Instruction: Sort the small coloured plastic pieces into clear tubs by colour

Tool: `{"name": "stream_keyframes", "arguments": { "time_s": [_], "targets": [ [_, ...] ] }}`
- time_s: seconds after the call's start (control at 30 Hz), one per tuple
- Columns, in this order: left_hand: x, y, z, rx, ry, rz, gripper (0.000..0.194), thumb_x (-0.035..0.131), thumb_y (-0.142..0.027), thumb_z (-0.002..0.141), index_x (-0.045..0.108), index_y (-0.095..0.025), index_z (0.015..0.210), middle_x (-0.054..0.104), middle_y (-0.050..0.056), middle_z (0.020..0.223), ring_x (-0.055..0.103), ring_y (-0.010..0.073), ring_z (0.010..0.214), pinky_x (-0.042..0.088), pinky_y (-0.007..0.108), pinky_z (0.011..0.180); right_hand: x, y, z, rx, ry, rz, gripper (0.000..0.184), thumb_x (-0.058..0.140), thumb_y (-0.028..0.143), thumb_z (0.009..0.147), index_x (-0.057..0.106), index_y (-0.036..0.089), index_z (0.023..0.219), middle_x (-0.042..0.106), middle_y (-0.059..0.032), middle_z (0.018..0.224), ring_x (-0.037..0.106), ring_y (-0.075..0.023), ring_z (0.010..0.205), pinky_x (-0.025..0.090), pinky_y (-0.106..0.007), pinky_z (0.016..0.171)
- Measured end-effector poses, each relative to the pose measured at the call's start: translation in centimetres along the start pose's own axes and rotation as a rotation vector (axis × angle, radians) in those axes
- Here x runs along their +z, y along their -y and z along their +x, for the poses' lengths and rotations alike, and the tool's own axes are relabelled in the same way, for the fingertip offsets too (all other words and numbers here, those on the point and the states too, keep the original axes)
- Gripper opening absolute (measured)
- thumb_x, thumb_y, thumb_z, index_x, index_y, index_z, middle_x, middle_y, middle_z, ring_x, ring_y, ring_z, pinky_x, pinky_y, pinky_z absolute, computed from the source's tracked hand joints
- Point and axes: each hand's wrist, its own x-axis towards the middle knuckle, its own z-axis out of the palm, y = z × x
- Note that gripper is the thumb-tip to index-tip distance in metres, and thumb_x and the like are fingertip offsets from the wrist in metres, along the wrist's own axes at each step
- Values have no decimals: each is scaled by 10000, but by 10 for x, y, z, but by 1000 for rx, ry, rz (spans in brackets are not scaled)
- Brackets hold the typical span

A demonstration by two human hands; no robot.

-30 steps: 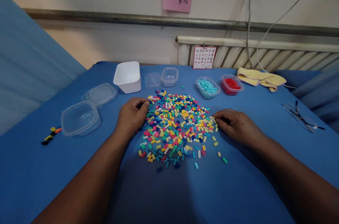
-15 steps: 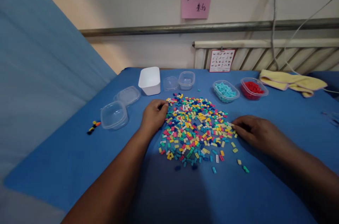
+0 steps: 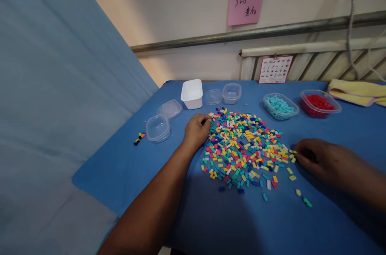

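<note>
Though spread loosely over the blue tabletop (image 3: 120, 164) between left hand (image 3: 196, 130) and right hand (image 3: 325, 158), makes a roughly round patch of small bricks (image 3: 241, 146), studded and mixed yellow, pink, green, teal, navy and white, with strays along the near side. Brings left thumb and forefinger tips together at the patch's left edge. Reaches pale yellow bricks (image 3: 292, 157) at the right edge with right fingertips, too shadowed to tell whether clamped or merely touching.
</note>
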Motion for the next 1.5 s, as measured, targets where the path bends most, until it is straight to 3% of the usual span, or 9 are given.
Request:
{"name": "stream_keyframes", "arguments": {
  "time_s": [0.13, 0.43, 0.7, 0.9, 1.5],
  "targets": [
    [0, 0, 2, -4, -2, -10, 168, 644, -250, 1009, 806, -229, 972, 818, 79, 1099, 755, 274, 1117, 580, 427, 1042, -1, 4, -1, -34, -13, 21, 226, 597, 389, 1029, 765, 246, 983, 775, -86, 877, 699, -232, 697, 538, -373, 660],
    [-2, 1, 3, 2, 5, -16, 179, 638, -282, 1009, 799, -216, 968, 808, 90, 1108, 750, 280, 1113, 576, 444, 1051, 0, 17, -4, -26, -41, 4, 215, 585, 384, 1013, 713, 244, 910, 755, -76, 860, 673, -218, 694, 503, -357, 663],
    [-4, -1, 0, -13, 8, -21, 165, 640, -255, 1005, 797, -227, 960, 815, 76, 1106, 758, 262, 1113, 585, 422, 1070, 5, 13, -7, -8, 33, 61, 268, 575, 449, 1040, 732, 277, 907, 759, -61, 815, 683, -231, 653, 498, -379, 632],
    [-6, -4, -3, -9, 15, -9, 168, 638, -246, 1018, 799, -221, 976, 816, 83, 1115, 758, 264, 1111, 585, 429, 1063, 7, 19, -8, -8, -13, 73, 230, 603, 366, 1013, 704, 276, 827, 754, -98, 777, 685, -247, 623, 478, -418, 615],
    [-6, -5, -7, -8, -42, -43, 186, 639, -281, 1014, 815, -225, 1000, 814, 75, 1099, 761, 245, 1071, 599, 407, 1036, 6, 19, -8, -80, -33, 80, 289, 566, 441, 1049, 733, 263, 894, 775, -61, 836, 720, -227, 689, 511, -360, 643]
  ]
}}
